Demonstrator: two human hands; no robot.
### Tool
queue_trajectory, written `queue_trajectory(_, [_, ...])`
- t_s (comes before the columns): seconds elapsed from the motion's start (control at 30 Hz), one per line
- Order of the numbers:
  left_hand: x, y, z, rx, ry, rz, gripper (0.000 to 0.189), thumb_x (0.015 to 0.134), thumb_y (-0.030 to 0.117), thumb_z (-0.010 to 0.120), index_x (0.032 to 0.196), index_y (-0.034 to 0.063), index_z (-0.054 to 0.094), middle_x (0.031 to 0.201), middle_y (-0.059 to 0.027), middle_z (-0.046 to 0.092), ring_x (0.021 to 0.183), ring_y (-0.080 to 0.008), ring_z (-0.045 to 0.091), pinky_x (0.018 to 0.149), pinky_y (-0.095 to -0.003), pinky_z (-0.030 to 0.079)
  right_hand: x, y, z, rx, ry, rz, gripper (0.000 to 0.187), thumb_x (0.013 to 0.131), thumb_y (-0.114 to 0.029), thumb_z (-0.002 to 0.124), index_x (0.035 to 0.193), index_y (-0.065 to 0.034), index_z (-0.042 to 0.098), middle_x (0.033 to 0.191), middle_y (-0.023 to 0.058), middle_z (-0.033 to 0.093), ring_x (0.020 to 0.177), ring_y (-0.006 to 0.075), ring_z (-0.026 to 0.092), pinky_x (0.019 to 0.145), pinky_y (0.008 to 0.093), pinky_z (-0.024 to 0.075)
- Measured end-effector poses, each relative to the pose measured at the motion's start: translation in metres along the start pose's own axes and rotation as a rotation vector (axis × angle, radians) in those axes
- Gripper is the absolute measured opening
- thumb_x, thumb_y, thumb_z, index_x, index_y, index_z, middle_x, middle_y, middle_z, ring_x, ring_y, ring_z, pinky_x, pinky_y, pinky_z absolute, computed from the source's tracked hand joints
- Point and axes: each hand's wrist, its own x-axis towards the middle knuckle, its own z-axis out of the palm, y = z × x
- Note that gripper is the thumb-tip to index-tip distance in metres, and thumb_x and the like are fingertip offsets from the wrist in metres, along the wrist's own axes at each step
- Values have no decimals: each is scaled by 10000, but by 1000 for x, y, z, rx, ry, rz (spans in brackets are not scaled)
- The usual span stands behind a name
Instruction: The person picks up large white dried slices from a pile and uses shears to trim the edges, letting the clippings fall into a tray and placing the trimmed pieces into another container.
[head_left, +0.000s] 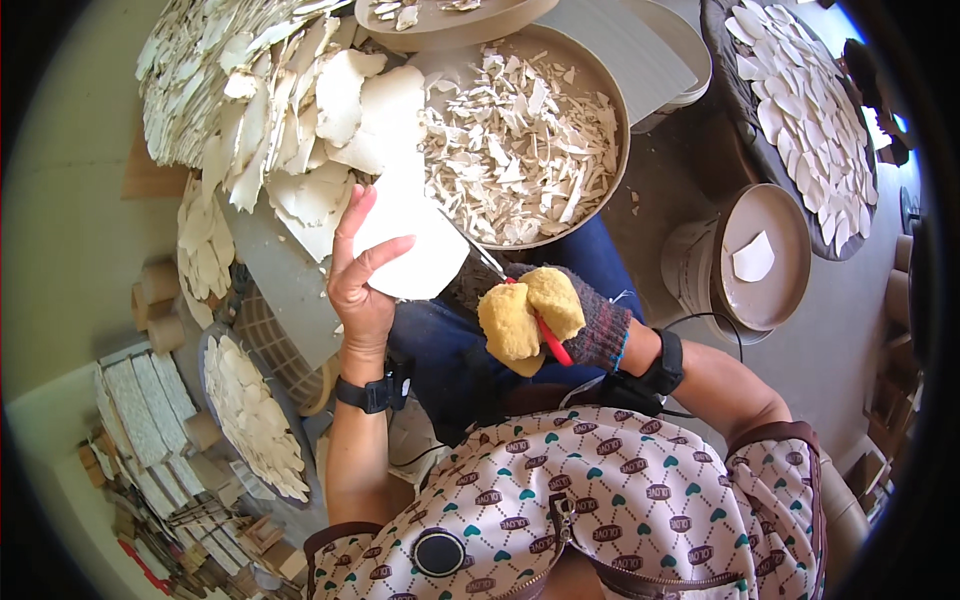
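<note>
Between the thumb and fingers of my bare left hand (364, 262) is a pale flat sheet piece (420, 247), bright and washed out at its upper part. My right hand (600, 319), in a dark knitted glove, grips red-handled scissors (553, 341) whose handles are padded with yellow foam (525, 311). The metal blades lie along the right edge of the sheet piece. Just beyond, a round tub (624, 161) holds many pale, narrow scraps (517, 150). How far apart the blades are is hard to see.
Stacked rough pale sheets (217, 90) rise at upper left. A lidded bucket (765, 300) with one cut piece (754, 257) stands at right. Round trays of pale pieces lie at upper right (814, 120) and lower left (251, 416). A woven basket (274, 337) sits beside my left forearm.
</note>
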Motion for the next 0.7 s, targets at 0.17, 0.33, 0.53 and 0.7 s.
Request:
queue_trajectory(0.17, [-12,7,-5,41,152,-91,163,784,7,623,933,55,666,1114,-95,597,1071,-236,552,932,-324,424,7,19,-18,-25,-32,-118,244,824,-60,632,1061,-20,586,1051,81,617,956,161,597,880,309,474])
queue_trajectory(0.33, [-23,11,-15,-749,395,-652,267,891,51,518,1151,-5,493,1097,-117,581,990,-183,582,825,-312,493,19,20,-12,-375,63,-70,313,822,-60,628,1122,-33,542,1075,73,598,968,153,593,889,309,472])
queue_trajectory(0.53, [-29,16,-23,-775,388,-684,343,873,20,516,1204,2,430,1170,-127,536,1035,-220,570,857,-371,510,18,23,7,-676,50,-25,392,737,-161,709,1066,-58,522,944,78,624,889,192,624,806,313,492])
queue_trajectory(0.7, [-33,12,-24,-728,392,-677,335,857,5,541,1176,2,440,1146,-124,543,1017,-208,574,846,-359,516,18,20,12,-1061,39,-88,428,688,-236,719,1036,-78,526,881,103,614,795,284,620,713,326,497])
